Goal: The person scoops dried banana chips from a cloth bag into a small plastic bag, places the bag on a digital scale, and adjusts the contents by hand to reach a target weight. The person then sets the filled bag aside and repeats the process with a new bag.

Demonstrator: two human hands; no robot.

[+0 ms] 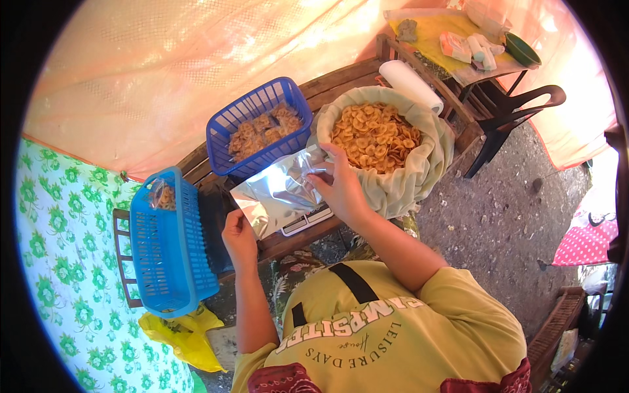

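A shiny silver foil pouch [280, 189] is stretched between my two hands. My left hand [240, 240] pinches its near left corner. At the other end, the thumb and fingers of my right hand [340, 189] grip the pouch near its edge. Partly hidden beneath it, a white digital scale [307, 221] rests on a wooden bench [300, 240]. Just beyond my right hand, a cloth-lined container [408, 189] holds a heap of thin fried chips [376, 135], apparently banana. Behind the pouch, a dark blue plastic basket [260, 164] contains several clear packs of chips [265, 130].
To the left, a light blue plastic basket [162, 265] holds a clear pack of chips [163, 195]. A white roll [410, 86] lies behind the cloth-lined container. A dark plastic chair [516, 108] and a yellow-covered table [437, 29] stand at back right. A yellow plastic bag [184, 339] lies below the light blue basket.
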